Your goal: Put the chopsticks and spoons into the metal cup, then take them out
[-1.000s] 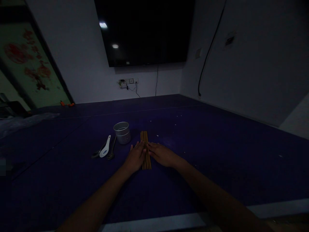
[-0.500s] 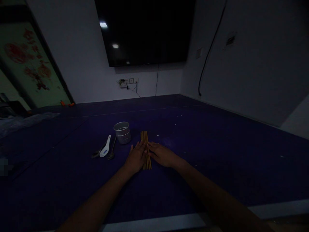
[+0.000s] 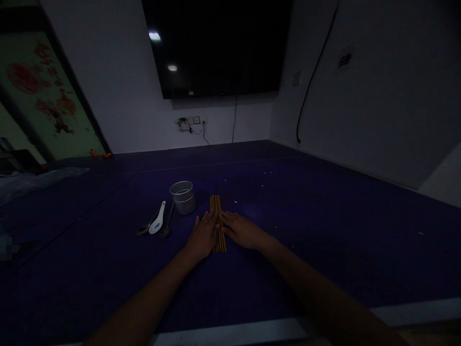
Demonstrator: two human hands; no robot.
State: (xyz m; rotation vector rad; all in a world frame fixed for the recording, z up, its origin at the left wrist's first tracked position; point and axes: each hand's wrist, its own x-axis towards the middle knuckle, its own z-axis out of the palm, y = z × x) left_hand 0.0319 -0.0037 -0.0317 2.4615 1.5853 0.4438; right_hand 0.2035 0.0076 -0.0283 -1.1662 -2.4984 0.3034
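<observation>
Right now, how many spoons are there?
3: a white spoon in the middle, a left dark spoon and a right dark spoon, all left of the silver cup. More might be hidden underneath.

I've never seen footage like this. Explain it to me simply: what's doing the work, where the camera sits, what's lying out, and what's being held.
There is no machine here, just a person's two bare hands. The camera is worn on their head and looks forward and down, so the arms reach in from the bottom of the picture.

The left hand and the right hand meet over a row of slim brown sticks lying side by side on a purple surface. The fingers are laid on the sticks, not wrapped around them, and nothing is lifted.

To the left stands a metal cup, and beside it a white spoon lies between two darker spoons. On the wall beyond hangs a large dark screen.
</observation>
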